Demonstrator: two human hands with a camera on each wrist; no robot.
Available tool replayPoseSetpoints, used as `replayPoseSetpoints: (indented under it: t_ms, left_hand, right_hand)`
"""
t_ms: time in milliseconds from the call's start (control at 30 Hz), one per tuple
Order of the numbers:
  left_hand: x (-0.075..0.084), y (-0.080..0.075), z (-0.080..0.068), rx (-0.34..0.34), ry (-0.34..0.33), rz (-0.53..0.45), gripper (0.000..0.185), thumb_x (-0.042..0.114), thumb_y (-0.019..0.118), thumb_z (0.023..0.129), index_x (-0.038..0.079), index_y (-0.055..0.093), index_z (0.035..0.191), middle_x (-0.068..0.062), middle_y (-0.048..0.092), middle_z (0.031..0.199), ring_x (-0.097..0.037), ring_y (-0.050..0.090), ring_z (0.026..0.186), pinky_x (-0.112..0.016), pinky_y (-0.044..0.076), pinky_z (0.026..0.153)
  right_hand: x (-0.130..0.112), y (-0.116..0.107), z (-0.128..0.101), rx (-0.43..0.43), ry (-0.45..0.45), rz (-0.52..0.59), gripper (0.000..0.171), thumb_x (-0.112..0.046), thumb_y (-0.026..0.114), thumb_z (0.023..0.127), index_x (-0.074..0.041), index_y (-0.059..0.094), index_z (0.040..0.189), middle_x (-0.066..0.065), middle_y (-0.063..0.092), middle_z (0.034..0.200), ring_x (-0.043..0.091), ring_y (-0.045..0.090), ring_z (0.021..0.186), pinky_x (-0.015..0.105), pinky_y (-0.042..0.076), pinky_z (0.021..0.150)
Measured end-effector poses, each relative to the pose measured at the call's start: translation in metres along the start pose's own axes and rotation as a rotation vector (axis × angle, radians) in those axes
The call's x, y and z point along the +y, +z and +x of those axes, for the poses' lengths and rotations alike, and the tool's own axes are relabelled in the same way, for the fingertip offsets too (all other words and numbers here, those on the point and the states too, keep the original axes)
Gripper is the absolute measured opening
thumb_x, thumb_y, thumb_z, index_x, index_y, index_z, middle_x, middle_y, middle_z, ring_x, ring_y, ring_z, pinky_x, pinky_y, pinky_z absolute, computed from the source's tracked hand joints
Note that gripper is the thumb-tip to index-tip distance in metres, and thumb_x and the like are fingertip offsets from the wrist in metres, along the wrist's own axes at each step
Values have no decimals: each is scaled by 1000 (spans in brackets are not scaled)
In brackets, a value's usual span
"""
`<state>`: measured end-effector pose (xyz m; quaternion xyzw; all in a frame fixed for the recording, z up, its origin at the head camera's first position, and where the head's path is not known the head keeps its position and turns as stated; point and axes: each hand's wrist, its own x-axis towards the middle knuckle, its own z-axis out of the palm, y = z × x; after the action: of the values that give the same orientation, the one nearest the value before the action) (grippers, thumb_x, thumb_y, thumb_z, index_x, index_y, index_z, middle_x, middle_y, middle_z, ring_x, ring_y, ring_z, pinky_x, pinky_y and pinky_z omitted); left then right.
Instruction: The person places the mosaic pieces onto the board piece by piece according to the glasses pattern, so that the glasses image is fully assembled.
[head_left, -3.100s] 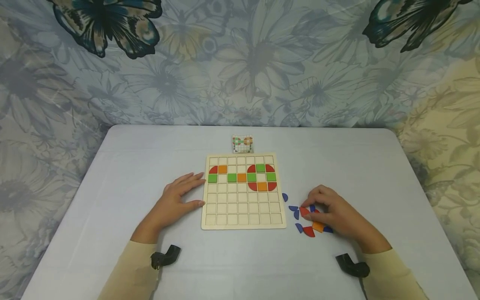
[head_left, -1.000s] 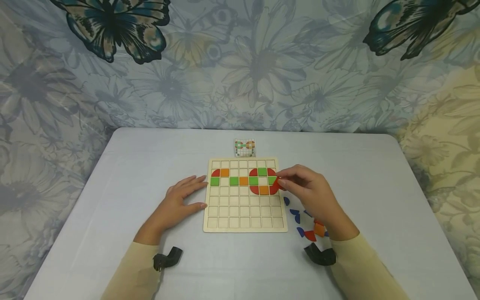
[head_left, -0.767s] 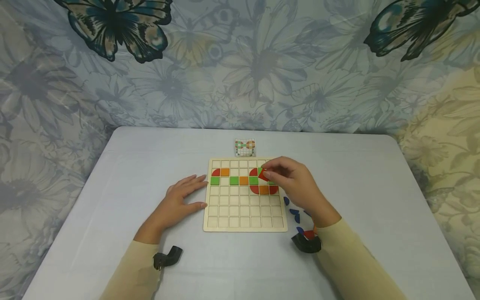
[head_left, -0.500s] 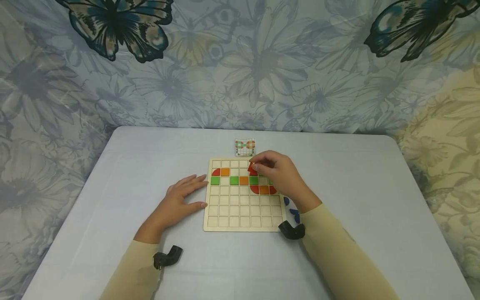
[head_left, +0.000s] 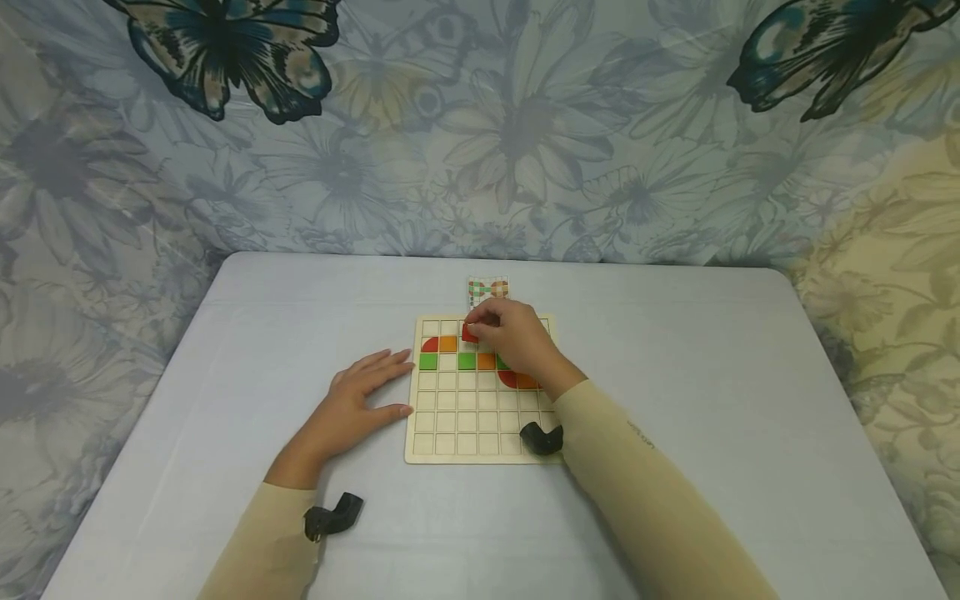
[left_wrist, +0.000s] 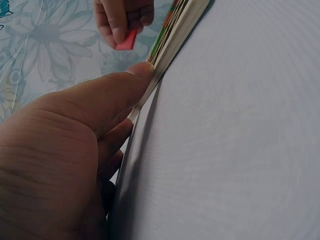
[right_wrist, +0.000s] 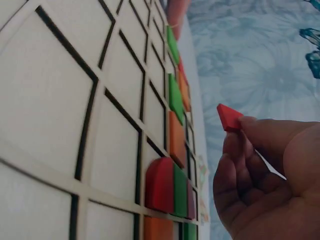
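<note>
Above the table [head_left: 690, 350], a red piece [right_wrist: 230, 118] tilts, corner away from fingers [right_wrist: 265, 132]

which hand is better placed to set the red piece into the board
Probably the right. The right hand pinches the red piece above the board, while the left hand touches the board's left edge and holds no piece.

Dim, soft light; faint shadow beside right sleeve [head_left: 652, 483]; right wrist view's backdrop [right_wrist: 260, 70] blurred
</note>
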<state>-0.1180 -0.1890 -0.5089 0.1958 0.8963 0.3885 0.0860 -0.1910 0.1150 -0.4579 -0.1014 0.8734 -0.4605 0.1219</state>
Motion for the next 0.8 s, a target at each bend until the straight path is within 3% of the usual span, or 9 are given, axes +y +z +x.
replayPoseSetpoints:
  t_ms: [300,800]
  left_hand:
    - [-1,-2,-1,-1,6,-13,69,35,89,95,20,62,157,12,45,168,-24,29,160,-62,17,121]
    - [-1,-1,0,-2,13,-8,68,36,88,96,20,62,157,11,45,168,-24,29,160,-63,18,120]
  right_hand:
    - [0,14,8,-75,2,-189,12,-14,72,108,-12,79,117,1,74,113,22,67,105,40,55,96]
    - [-2,11,9,-105,-1,-158,19,-26,70,110,-12,75,121,1,73,112,21,67,105,42,54,97]
